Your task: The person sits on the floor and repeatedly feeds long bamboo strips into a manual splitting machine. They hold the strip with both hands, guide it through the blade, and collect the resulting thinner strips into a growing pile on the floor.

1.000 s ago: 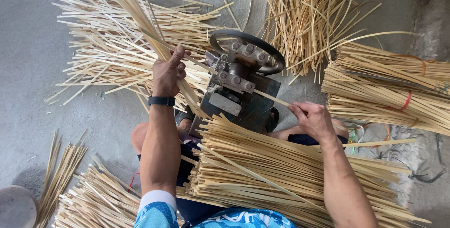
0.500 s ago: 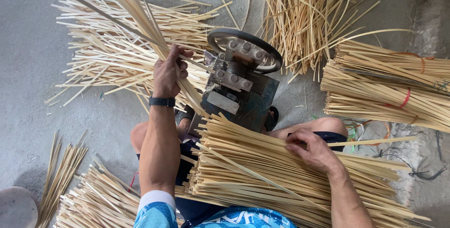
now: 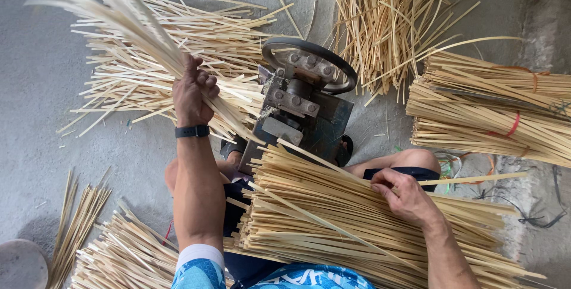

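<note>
The left hand is raised in front of the person, forearm running almost straight up the picture from a pale sleeve with a blue pattern, a black wristband around the wrist. Its grip is closed around a sheaf of thin bamboo strips, fingers curled over the top and thumb side toward the floor; the strips fan upward and to the left past the fist, blurred at their far ends, while their lower ends slant down toward the metal splitting machine.

The right hand lies low on the person's lap, wrist bent, palm down on a wide stack of bamboo strips resting across the knees. Its fingers are drawn together over 1 single strip that juts out to the right, away from the stack; whether the thumb is under it I cannot tell.

The machine stands on the concrete floor between the person's legs, just beyond the lap stack, with a dark handwheel on its far side. Behind it lie 2 loose heaps of split strips, 1 to the left and 1 at the top. To the right, well apart from the right hand, sit tied bundles bound with red bands. More strips lie at lower left.
</note>
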